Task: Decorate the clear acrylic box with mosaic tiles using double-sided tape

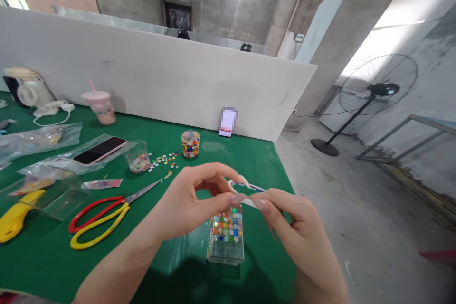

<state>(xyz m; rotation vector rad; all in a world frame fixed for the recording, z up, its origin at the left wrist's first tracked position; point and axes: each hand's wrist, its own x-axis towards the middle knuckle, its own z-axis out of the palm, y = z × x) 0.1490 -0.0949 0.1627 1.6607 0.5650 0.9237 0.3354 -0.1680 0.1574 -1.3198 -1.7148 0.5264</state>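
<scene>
My left hand (192,199) and my right hand (285,218) meet above the green table (46,266). Both pinch a small white tube or strip (245,189) between fingertips, the left at its near end, the right at its far end. Just below them stands a clear glass block (226,240) with several coloured mosaic tiles stuck on its face. Neither hand touches the block.
Red and yellow scissors (103,216) lie left of the hands. A small tiled glass cup (190,144), loose tiles (164,160), a clear cup of tiles (137,156), a phone (99,150), plastic bags, a pink drink cup (99,107) and a yellow tool (16,221) sit further left. The table's right edge drops to concrete floor with a standing fan (374,92).
</scene>
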